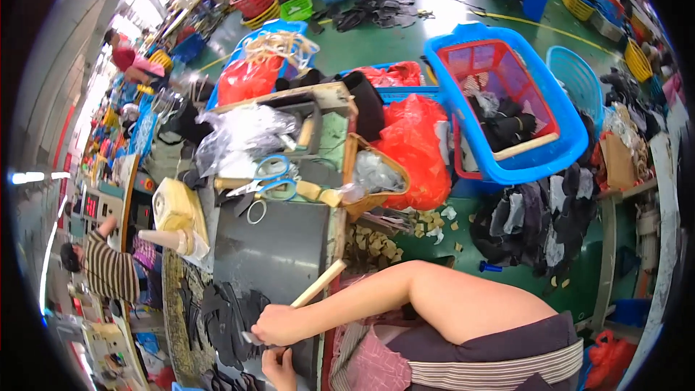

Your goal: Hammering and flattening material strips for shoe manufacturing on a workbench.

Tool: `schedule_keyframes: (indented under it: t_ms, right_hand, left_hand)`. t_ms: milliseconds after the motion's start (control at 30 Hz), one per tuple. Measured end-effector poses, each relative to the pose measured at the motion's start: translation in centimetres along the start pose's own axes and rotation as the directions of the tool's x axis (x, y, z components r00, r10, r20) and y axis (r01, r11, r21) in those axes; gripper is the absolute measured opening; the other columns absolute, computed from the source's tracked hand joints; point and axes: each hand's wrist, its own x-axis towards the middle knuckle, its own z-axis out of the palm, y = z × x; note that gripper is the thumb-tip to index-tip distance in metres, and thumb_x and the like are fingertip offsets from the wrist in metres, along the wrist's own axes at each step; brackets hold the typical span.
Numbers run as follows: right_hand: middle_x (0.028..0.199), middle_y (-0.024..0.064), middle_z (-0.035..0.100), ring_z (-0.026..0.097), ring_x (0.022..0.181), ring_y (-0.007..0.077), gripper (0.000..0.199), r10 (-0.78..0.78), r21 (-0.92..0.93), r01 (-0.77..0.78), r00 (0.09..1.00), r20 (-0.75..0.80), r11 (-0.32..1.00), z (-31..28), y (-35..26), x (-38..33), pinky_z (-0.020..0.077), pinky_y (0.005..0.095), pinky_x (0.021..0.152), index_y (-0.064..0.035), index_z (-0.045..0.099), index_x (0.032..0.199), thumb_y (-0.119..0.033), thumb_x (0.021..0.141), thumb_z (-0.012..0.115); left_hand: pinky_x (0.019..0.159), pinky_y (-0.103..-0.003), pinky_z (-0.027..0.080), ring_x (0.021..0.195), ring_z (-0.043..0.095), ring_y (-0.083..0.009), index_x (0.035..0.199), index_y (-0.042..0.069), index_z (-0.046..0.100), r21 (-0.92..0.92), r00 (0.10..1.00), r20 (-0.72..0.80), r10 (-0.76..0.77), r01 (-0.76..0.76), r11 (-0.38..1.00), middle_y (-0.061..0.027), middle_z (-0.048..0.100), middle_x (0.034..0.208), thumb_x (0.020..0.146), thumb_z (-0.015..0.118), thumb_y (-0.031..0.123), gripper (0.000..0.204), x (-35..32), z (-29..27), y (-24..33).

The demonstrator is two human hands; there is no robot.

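Note:
My right hand [279,326] reaches in from the right on a bare forearm and rests at the near edge of a grey work table [279,250]. Its fingers are closed around a small pale grey item [248,337] over a pile of black cut pieces [228,318]. My left hand [279,368] sits just below it at the bottom edge, fingers pointing up toward the right hand and touching the black pieces; its grip is hidden. A wooden stick [320,284] lies slanted at the table edge beside my right wrist.
Blue-handled scissors [271,177], a rubber ring [256,211], a cream thread cone [170,240] and clear plastic bags [239,134] lie on the table. Red bags [416,145], a blue basket [507,112] holding a red one, and dark scraps [536,224] stand on the green floor. A person in stripes [108,271] works at left.

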Motion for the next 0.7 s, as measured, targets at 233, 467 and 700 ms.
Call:
schedule_keyframes:
  t_ms: [233, 467, 700]
  right_hand:
    - [0.067, 0.012, 0.057, 0.063, 0.059, 0.0301, 0.018, -0.136, -0.005, 0.137, 0.984, 0.119, 0.99, -4.6, -0.2, -6.2, 0.0484, 0.0391, 0.05, 0.0001, 0.052, 0.081, -0.016, 0.075, 0.058]
    - [0.065, 0.0108, 0.053, 0.062, 0.054, 0.027, 0.021, -0.167, 0.008, 0.173, 0.938, 0.304, 0.985, -5.3, -0.5, -4.8, 0.0463, 0.0364, 0.042, -0.0006, 0.048, 0.085, -0.013, 0.073, 0.06]
    - [0.076, 0.0115, 0.057, 0.063, 0.063, 0.0247, 0.023, -0.195, 0.011, 0.228, 0.805, 0.56, 0.974, -7.4, 0.6, -3.2, 0.05, 0.0351, 0.051, -0.0014, 0.05, 0.089, -0.016, 0.074, 0.059]
  left_hand:
    - [0.06, -0.032, 0.045, 0.064, 0.057, -0.0212, 0.076, 0.0, 0.056, -0.019, 0.99, -0.046, -0.136, 0.135, 0.991, -0.0103, 0.057, 0.069, 0.072, 0.066, -0.002, 0.01, 0.0, 0.4, 2.0]
    - [0.059, -0.032, 0.046, 0.064, 0.057, -0.0232, 0.089, 0.002, 0.059, -0.052, 0.983, -0.021, -0.184, 0.183, 0.982, -0.009, 0.058, 0.073, 0.069, 0.065, -0.006, 0.023, 0.6, 0.0, 3.0]
    - [0.062, -0.037, 0.044, 0.071, 0.053, -0.0283, 0.098, 0.005, 0.06, -0.112, 0.992, 0.119, 0.039, -0.026, 0.993, -0.0096, 0.054, 0.073, 0.072, 0.069, 0.009, 0.028, 2.1, -0.6, 1.6]
